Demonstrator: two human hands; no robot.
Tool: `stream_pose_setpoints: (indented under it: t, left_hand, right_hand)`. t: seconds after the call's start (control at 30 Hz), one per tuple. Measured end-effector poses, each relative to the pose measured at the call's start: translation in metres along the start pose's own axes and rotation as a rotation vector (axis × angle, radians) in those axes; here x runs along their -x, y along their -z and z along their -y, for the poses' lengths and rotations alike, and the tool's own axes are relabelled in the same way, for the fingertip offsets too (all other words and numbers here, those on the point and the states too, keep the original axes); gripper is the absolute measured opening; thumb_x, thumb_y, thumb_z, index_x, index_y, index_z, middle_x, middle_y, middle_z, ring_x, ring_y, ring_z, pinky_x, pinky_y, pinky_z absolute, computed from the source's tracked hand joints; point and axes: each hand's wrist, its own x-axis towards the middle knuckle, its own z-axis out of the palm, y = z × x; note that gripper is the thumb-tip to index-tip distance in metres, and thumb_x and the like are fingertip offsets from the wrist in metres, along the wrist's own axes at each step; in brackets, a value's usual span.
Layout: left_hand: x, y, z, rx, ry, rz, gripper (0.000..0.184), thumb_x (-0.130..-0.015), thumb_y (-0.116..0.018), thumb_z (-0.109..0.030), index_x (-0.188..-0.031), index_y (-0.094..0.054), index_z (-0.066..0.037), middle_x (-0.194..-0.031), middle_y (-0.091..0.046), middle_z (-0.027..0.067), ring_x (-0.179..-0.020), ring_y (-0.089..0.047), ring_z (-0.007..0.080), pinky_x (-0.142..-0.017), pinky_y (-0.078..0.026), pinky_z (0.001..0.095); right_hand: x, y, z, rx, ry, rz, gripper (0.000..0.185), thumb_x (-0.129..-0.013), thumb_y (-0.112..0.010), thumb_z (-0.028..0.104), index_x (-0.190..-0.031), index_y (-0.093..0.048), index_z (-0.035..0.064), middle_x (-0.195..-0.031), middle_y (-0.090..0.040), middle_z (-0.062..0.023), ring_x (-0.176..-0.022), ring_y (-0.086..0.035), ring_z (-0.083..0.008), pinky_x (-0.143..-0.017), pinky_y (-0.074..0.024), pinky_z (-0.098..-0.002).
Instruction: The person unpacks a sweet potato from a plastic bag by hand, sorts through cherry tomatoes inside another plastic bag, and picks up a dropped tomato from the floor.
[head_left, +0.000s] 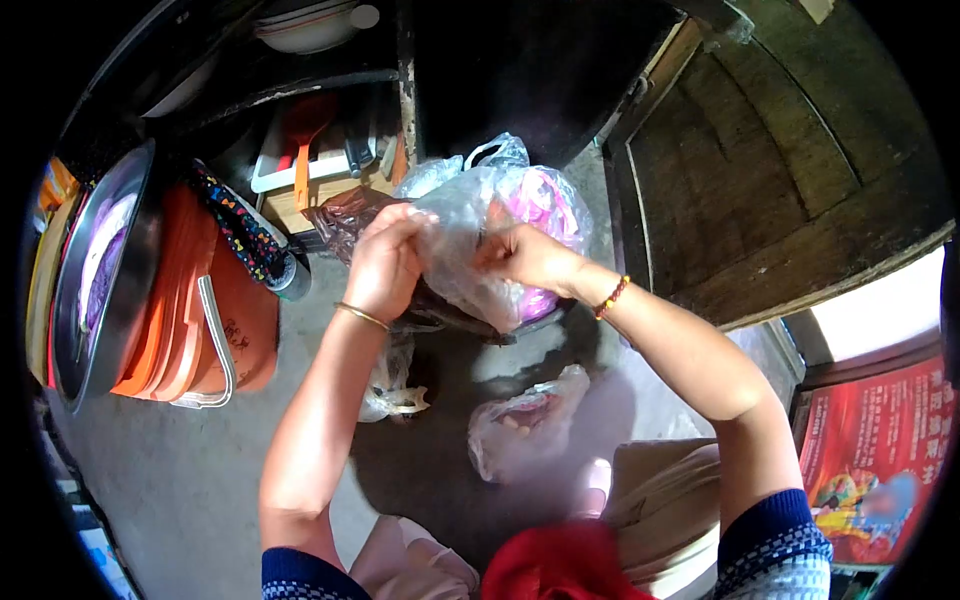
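Over there I saw two hands, the left hand (385, 262) and the right hand (535, 262), each pinching one clear plastic bag (458, 262) spread between them, fingers drawn narrow on its film. Just beyond the right hand sat one pink bundle (545, 205); beside the left, one brown bag (345, 218). Nearer the body than the hands, two more bags, one whitish (388, 385), one translucent (510, 430), lay on the floor (215, 470).
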Motion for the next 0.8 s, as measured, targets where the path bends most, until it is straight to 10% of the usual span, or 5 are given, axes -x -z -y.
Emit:
stream_pose_setpoints:
  t: [0.07,0.2,0.37,0.57,0.8]
  left_hand:
    - [0.003,0.010,0.000,0.113,-0.061,-0.096,0.006,-0.083,-0.049,-0.004,-0.089,-0.051,-0.003,-0.086,-0.057,0.0037,-0.080,-0.054,0.0121,-0.071,-0.044,0.0253]
    - [0.027,-0.031,-0.012,0.051,0.085,0.102,0.024,-0.082,-0.053,-0.008,-0.105,-0.052,-0.003,-0.099,-0.057,0.0072,-0.092,-0.055,0.0163,-0.077,-0.045,0.0269]
    - [0.049,-0.074,0.038,-0.636,-0.177,0.439,0.039,-0.076,-0.056,-0.009,-0.113,-0.050,0.001,-0.110,-0.053,0.0125,-0.102,-0.053,0.0217,-0.087,-0.043,0.0319]
    - [0.030,-0.060,0.048,-1.175,-0.720,0.085,0.044,-0.075,-0.057,-0.010,-0.114,-0.043,0.005,-0.118,-0.046,0.0215,-0.110,-0.045,0.0349,-0.096,-0.036,0.0378]
    - [-0.013,-0.074,0.081,-1.193,-0.572,-0.030,0.047,-0.075,-0.061,-0.019,-0.113,-0.046,0.005,-0.116,-0.048,0.0215,-0.105,-0.047,0.0367,-0.091,-0.038,0.0431]
  right_hand:
    - [0.006,-0.001,-0.001,0.128,0.165,-0.010,0.021,-0.085,-0.059,0.016,-0.101,-0.058,0.0031,-0.070,-0.057,0.0006,-0.065,-0.050,-0.0053,-0.061,-0.0417,-0.0180]
    - [0.023,0.024,0.031,-0.817,-0.270,0.001,0.030,-0.089,-0.053,0.036,-0.092,-0.060,0.0073,-0.085,-0.060,0.0015,-0.072,-0.054,-0.0069,-0.062,-0.0434,-0.0173]
    - [0.022,0.058,-0.005,-0.656,-0.202,-0.288,0.007,-0.084,-0.056,0.006,-0.089,-0.060,0.0021,-0.080,-0.063,-0.0064,-0.074,-0.061,-0.0141,-0.070,-0.0501,-0.0264]
    - [0.038,0.107,-0.046,-1.000,-0.168,-0.388,0.016,-0.090,-0.050,0.012,-0.101,-0.056,0.0026,-0.090,-0.062,-0.0041,-0.074,-0.060,-0.0122,-0.067,-0.0527,-0.0257]
    - [0.035,0.092,-0.014,-0.983,-0.179,-0.286,0.020,-0.091,-0.048,0.016,-0.102,-0.057,0.0023,-0.093,-0.062,-0.0067,-0.076,-0.061,-0.0135,-0.071,-0.0534,-0.0266]
